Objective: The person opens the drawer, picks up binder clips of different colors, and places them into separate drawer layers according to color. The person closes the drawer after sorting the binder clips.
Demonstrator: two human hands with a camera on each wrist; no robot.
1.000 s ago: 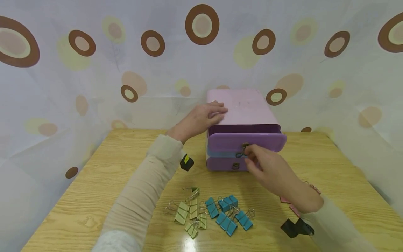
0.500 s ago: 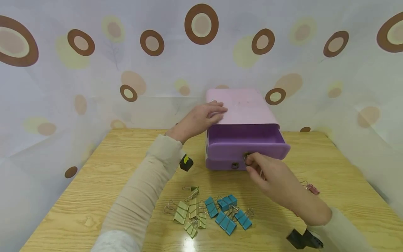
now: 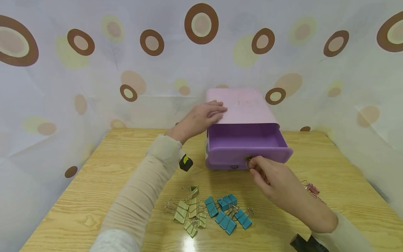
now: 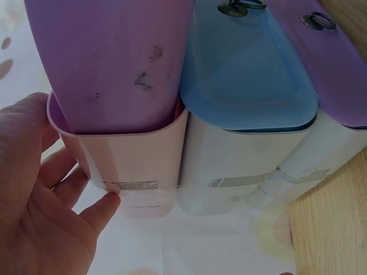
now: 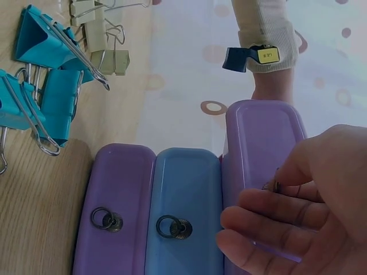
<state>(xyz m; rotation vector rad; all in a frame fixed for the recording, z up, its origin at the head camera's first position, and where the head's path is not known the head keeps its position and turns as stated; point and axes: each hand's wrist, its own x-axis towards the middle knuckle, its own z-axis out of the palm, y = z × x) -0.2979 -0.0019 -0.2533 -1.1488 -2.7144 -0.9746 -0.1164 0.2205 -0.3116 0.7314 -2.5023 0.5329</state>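
Observation:
In the head view, a small drawer cabinet (image 3: 245, 105) with a pale pink top stands at the back of the table. My left hand (image 3: 198, 117) rests on its top left edge, fingers extended; the left wrist view shows the fingers against the pink casing (image 4: 132, 157). My right hand (image 3: 278, 180) pinches the ring pull (image 3: 248, 162) of the purple top drawer (image 3: 220, 155). That drawer is pulled well out, and its visible inside is bare. In the right wrist view, the blue middle drawer (image 5: 186, 200) and purple bottom drawer (image 5: 117, 183) are closed.
Blue binder clips (image 3: 225, 222) and pale green binder clips (image 3: 181, 212) lie in front of the cabinet on the wooden table (image 3: 78, 203). Pink binder clips (image 3: 313, 189) are partly hidden by the right forearm. A patterned sheet (image 3: 201, 70) hangs behind.
The top drawer has slid out toward me from nearly closed, with my right hand moving back and down on its ring pull. My left hand has stayed on the cabinet top.

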